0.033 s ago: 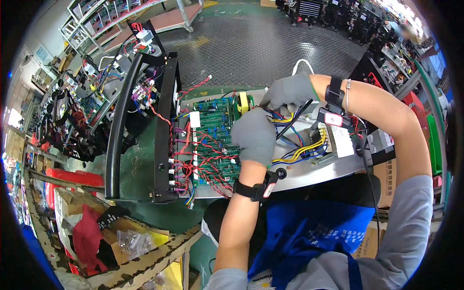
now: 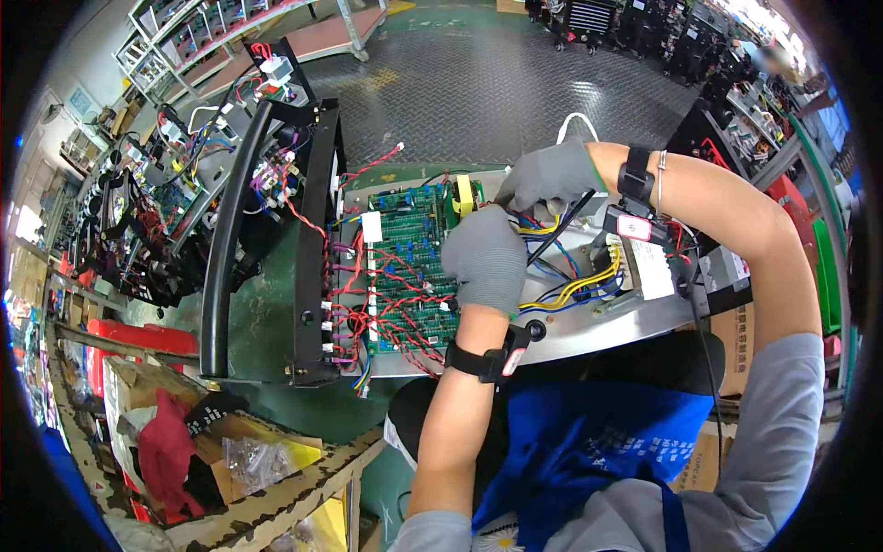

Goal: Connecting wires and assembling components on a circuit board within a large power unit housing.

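Observation:
Both of my hands wear grey gloves and meet over an open metal chassis (image 2: 589, 336). My left hand (image 2: 487, 258) is closed at the right edge of a green circuit board (image 2: 405, 239), its fingertips turned away. Just beyond it my right hand (image 2: 549, 177) bends its fingers down beside a yellow-wrapped transformer (image 2: 465, 196). What either one grips is hidden under the gloves. A bundle of yellow wires (image 2: 589, 285), with blue ones near it, runs right of my left hand. One thin black strip (image 2: 572, 221) slants below my right hand.
Red twisted wires (image 2: 395, 327) spread over the board's left side. A black panel with a long handle (image 2: 219, 267) stands left of the chassis. Other wired units (image 2: 166, 212) lie further left. A wooden-framed bin (image 2: 267, 497) is at lower left, a cardboard box (image 2: 736, 345) at right.

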The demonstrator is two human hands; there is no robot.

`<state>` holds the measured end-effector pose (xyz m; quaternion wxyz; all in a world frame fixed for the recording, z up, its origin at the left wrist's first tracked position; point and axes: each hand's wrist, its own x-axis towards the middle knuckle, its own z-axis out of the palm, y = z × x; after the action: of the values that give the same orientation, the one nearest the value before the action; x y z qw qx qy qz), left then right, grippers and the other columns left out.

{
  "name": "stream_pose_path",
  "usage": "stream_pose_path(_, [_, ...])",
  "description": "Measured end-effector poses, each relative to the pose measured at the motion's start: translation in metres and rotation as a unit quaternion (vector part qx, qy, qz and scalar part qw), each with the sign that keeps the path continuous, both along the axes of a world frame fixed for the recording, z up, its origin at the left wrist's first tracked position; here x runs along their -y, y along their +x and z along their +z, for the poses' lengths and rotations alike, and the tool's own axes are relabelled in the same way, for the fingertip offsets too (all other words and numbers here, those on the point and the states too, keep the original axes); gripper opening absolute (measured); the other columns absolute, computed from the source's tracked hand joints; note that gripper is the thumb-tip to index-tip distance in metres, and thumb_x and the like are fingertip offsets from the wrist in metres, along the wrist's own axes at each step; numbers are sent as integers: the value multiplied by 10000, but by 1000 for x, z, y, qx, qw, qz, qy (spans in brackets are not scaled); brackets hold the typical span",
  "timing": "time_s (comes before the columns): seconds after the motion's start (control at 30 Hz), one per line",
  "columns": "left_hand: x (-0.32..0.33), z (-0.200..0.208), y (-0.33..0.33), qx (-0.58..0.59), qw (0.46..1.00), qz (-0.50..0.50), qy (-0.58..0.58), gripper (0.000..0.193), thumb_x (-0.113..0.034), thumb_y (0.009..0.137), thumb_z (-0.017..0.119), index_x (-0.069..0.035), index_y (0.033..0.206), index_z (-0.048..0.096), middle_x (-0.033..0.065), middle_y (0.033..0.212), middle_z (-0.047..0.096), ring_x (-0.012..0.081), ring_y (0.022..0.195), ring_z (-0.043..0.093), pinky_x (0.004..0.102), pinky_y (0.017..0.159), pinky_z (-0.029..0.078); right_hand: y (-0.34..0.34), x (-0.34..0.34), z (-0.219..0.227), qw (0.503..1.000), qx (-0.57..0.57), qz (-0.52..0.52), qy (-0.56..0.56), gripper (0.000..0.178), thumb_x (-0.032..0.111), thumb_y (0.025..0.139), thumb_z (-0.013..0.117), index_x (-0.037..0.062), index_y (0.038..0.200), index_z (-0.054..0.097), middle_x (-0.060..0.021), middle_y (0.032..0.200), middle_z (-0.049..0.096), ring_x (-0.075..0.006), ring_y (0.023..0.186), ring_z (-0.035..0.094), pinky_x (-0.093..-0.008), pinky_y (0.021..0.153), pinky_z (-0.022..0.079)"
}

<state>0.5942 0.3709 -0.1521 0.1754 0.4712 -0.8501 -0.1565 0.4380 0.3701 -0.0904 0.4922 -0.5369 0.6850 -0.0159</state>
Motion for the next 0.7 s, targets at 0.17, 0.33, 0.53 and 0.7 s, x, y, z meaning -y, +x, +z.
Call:
stream_pose_path(0.17, [-2,-6,-3,-10,1000,-24,2,124,-173,784,621,-73,845,663,154,815,659,345,753,655,444,649,521,-10,7,-14,997,-11,77,4,295,177,823,545,46,1063,657,-14,701,615,-89,523,503,-259,446,406])
stream_pose_path(0.33, [-8,5,6,-34,999,-41,11,167,-129,789,627,-39,929,636,174,864,640,353,764,645,437,658,517,-14,12,-1,969,-175,173,-19,311,175,845,542,59,1118,637,-50,733,652,-159,636,638,-318,514,478])
stream_pose_path(0.53, [-4,5,27,-386,917,-21,-102,212,-73,831,635,-7,1032,636,110,849,610,215,659,591,329,596,478,-53,32,1,932,-192,-20,-307,197,124,837,567,-15,945,656,-104,787,666,-195,662,651,-311,575,525])
stream_pose_path(0.7, [-11,-1,36,-369,927,-22,-65,195,-67,836,634,13,1015,642,104,840,622,173,656,591,297,603,482,-48,33,-13,943,-183,50,-275,195,121,850,555,-21,945,648,-117,815,673,-214,701,667,-325,601,541])
